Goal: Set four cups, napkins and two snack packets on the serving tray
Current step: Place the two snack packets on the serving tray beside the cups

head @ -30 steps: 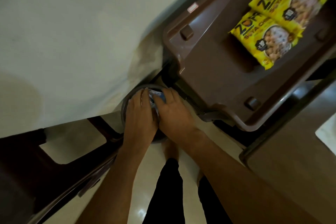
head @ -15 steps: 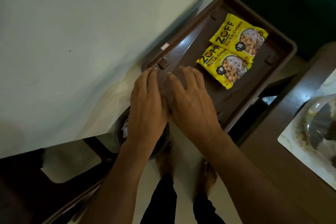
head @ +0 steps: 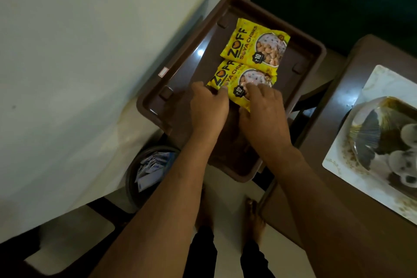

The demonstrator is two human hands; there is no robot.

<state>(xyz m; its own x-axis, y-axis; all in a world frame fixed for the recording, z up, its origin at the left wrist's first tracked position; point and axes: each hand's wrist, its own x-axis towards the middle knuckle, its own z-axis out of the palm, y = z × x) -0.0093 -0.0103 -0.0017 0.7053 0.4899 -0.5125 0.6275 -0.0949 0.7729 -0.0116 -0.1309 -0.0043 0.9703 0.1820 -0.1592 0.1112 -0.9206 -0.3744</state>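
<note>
Two yellow snack packets lie on the brown serving tray (head: 313, 56), one beyond the other and overlapping a little. Starting at the left, a pale wall fills that side of the view. Below it, on the floor, stands a dark round bin (head: 133, 178) with white crumpled papers (head: 153, 167) inside; I cannot tell if these are napkins.

Next comes the left hand (head: 208, 108), palm down over the near part of the tray. Its fingertips touch the left edge of the near packet (head: 228, 74). The fingers are bent and close together, but whether they pinch the packet or only press it I cannot tell.

The right hand (head: 262, 115) lies on the lower right part of the same packet, fingers spread a little and flat on the foil. It seems to press, not to hold, though its underside is hidden. The far packet (head: 255, 45) is free, no hand on it.

I judge these packets are light, thin and slippery, and they crumple easily, so it is better to take them at the sealed edge or a corner, with a soft pinch.

At the right, well apart from the tray, a white plate (head: 338, 160) stands on a brown table (head: 338, 221), with something wrapped in clear film (head: 383, 133). No cups are visible on the tray.
</note>
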